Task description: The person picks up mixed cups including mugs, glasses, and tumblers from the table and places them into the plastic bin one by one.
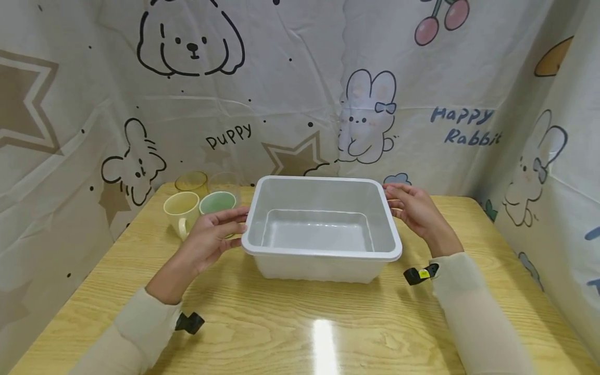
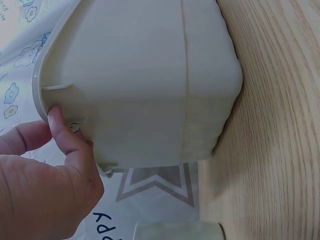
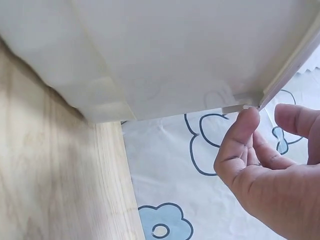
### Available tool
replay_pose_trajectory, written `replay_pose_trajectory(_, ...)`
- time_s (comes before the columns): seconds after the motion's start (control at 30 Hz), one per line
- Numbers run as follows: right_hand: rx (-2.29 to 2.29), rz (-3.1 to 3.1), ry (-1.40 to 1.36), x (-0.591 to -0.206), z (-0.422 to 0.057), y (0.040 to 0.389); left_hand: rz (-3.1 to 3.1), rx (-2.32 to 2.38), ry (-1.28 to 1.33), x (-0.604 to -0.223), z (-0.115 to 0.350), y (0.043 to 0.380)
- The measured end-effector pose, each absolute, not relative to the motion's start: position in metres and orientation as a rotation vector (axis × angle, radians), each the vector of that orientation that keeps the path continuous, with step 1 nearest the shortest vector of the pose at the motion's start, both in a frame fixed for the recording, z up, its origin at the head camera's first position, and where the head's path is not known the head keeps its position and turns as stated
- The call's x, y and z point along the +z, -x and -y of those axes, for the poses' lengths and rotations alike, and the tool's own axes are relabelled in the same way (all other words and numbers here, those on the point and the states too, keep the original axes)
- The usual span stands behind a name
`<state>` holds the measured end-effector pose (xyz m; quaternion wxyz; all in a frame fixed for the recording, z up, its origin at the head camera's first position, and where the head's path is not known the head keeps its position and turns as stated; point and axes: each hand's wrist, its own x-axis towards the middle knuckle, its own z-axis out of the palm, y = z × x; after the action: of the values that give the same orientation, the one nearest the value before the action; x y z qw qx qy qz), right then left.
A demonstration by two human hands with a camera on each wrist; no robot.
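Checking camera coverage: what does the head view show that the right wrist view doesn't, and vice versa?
Only the head view shows the left hand, yellow mug, green cup, amber glass, clear glass and the inside of the white tub. Only the right wrist view shows the tub's right outer wall and a small tab under its rim. Both share the right hand, white tub, table and patterned curtain.

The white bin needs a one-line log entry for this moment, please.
white bin: open side up; left hand: grips left rim; right hand: fingertips touch right rim; yellow cup, green cup: left of bin
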<state>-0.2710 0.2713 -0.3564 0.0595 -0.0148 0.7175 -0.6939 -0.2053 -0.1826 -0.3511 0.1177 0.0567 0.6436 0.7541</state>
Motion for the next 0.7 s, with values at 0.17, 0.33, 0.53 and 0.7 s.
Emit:
replay_pose_trajectory(0.17,-2.156,-2.127,0.043,-0.358,-0.270,0.280,-1.868,2.215,-0.163,-0.352,0.183,0.205)
replay_pose_trajectory(0.33,-2.195,-2.112,0.074,-0.359,-0.268,0.287,-1.866,2.217,-0.162,-0.353,0.184,0.205)
replay_pose_trajectory(0.53,-2.213,-2.099,0.104,-0.359,-0.269,0.288,-1.866,2.219,-0.165,-0.353,0.184,0.205)
replay_pose_trajectory(0.7,-2.198,-2.124,0.110,-0.357,-0.272,0.285,-1.864,2.216,-0.163,-0.353,0.184,0.206)
